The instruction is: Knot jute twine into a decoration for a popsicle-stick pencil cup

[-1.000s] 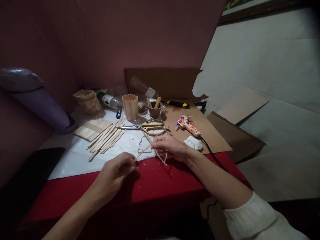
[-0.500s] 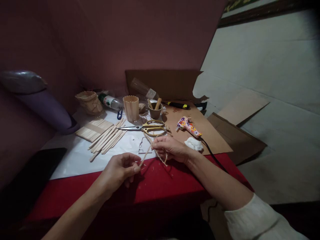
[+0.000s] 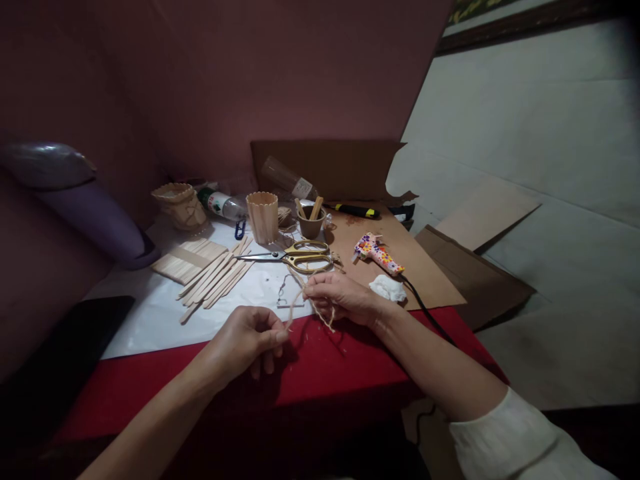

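A thin strand of jute twine runs between my two hands, above the front edge of the table. My left hand pinches one stretch of it between thumb and index finger. My right hand grips the twine higher up, and a frayed end hangs below its fingers. Just beyond the hands lie scissors with gold handles, their blades pointing left. Loose craft sticks are spread to the left of the scissors. Behind them stands a cup made of wooden sticks.
A flowered glue gun with a black cord rests on cardboard at the right, beside a crumpled white tissue. A small brown pot, plastic bottles and a yellow-black cutter are at the back. A dark flat object lies front left.
My left hand has moved slightly right, closer to my right hand, and the twine between them has slackened into a curve. The right hand stays in place.
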{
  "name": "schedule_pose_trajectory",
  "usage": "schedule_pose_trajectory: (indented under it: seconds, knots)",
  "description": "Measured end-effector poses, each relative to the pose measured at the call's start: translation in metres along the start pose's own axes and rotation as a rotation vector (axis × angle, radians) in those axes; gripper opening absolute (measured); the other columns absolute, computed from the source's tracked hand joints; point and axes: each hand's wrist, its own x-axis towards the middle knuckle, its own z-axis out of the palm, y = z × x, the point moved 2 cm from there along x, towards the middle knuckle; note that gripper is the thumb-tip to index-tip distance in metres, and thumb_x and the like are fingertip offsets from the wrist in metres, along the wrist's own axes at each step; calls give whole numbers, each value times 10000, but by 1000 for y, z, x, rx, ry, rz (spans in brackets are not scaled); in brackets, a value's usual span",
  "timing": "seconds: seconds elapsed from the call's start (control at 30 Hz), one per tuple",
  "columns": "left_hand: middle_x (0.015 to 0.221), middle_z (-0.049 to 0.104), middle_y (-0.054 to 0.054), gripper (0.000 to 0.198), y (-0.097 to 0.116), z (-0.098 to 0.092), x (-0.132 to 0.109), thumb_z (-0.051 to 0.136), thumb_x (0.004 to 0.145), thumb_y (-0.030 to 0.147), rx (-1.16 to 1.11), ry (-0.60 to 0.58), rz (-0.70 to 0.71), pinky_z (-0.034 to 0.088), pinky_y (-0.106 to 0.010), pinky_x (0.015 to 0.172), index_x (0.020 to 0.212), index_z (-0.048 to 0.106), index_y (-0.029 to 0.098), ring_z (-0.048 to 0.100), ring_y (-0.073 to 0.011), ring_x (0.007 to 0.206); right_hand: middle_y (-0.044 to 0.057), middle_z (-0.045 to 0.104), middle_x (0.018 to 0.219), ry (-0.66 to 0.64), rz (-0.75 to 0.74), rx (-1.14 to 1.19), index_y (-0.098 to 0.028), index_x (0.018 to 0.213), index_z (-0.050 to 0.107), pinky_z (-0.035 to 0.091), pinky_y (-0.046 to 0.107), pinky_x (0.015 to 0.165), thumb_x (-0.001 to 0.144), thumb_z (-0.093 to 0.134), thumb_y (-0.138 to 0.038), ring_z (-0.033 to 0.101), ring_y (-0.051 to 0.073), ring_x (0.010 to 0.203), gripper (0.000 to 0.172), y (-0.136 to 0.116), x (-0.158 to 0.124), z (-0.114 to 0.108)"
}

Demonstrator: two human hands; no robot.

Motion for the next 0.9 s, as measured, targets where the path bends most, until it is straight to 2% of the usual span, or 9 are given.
schedule_pose_trajectory:
  seconds: [0.1, 0.17, 0.3, 0.43, 0.67, 0.8, 0.9]
  knots:
    - [351, 413, 58, 350, 1, 1, 0, 533, 788, 428, 14, -27, 49, 175, -134, 290, 583, 494, 148, 302, -30, 266, -83, 341, 498, -7, 1, 1, -156, 694, 466, 125, 186, 374, 775, 583, -221, 248, 34, 399, 156, -1, -1, 1]
    - [372, 415, 62, 351, 2, 2, -1, 509, 809, 437, -41, -45, 59, 152, -132, 285, 618, 506, 143, 270, -19, 264, -83, 346, 499, -9, 6, 3, -156, 695, 466, 120, 186, 371, 774, 584, -224, 242, 33, 396, 157, -2, -1, 2]
    - [526, 553, 22, 262, 2, 3, -3, 526, 812, 393, -181, -87, 41, 275, -157, 277, 834, 548, 133, 395, -57, 301, -81, 353, 498, -8, 14, -4, -155, 697, 471, 120, 187, 370, 776, 583, -230, 237, 33, 393, 156, -2, -1, 1]
    - [639, 613, -35, 280, 1, 3, -4, 508, 835, 363, -285, -158, 45, 398, -187, 347, 927, 558, 103, 526, -99, 411, -82, 347, 502, 3, 18, -11, -159, 696, 464, 127, 185, 378, 774, 590, -239, 250, 33, 398, 168, -2, -1, 1]
    - [824, 658, -147, 373, 4, 3, -5, 460, 866, 383, -446, -285, 11, 434, -177, 398, 1015, 581, 63, 628, -150, 592, -80, 367, 502, -16, 6, -8, -161, 689, 457, 132, 185, 371, 778, 586, -243, 258, 34, 393, 177, -1, -1, 1]
    - [835, 668, -147, 333, 6, 4, -5, 515, 847, 335, -493, -314, -24, 443, -163, 408, 1032, 587, 67, 634, -143, 606, -84, 363, 497, -5, 15, -14, -161, 691, 461, 136, 184, 370, 772, 594, -252, 252, 32, 393, 180, -1, -1, 0]
    - [780, 674, -118, 255, 6, 5, -2, 600, 795, 257, -500, -311, -46, 459, -160, 421, 968, 612, 68, 634, -130, 580, -84, 361, 500, -6, 14, -16, -157, 697, 469, 137, 183, 374, 771, 596, -255, 246, 32, 398, 176, -1, -1, 0]
